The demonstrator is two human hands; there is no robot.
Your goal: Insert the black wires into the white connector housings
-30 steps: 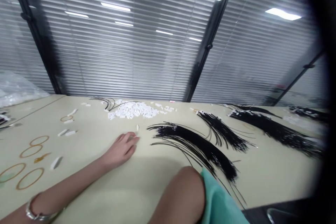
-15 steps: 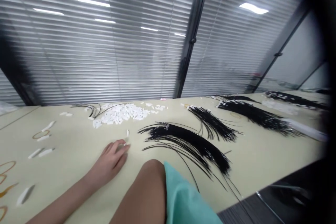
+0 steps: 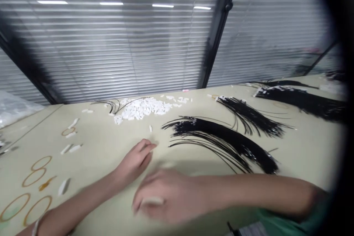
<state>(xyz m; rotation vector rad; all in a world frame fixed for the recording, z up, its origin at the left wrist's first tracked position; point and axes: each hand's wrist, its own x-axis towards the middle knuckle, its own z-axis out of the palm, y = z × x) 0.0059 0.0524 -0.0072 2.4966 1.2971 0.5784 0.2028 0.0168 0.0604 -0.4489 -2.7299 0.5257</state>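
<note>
My left hand (image 3: 136,160) rests low over the table, thumb and fingertips pinched together. A small white piece (image 3: 152,150) shows at the fingertips. Closer to me, my right hand (image 3: 168,197) is smeared by motion, its fingers curled inward; a pale patch shows between them, and I cannot tell whether it is a held thing or the table. Just beyond my left hand lies a single white piece (image 3: 151,128). To the right stretches a thick bundle of black wires (image 3: 218,134). A heap of small white pieces (image 3: 146,107) lies farther back.
More black wire bundles (image 3: 251,116) lie to the right on the pale table (image 3: 102,143). At left are orange rubber bands (image 3: 37,173) and several longer white pieces (image 3: 64,186). A clear plastic bag (image 3: 16,108) sits at far left. Window blinds (image 3: 132,44) rise behind the table.
My right hand has come from a raised knee-like bend of the arm down in front, beside my left hand. The view has shifted left and down. My left hand stays pinched.
</note>
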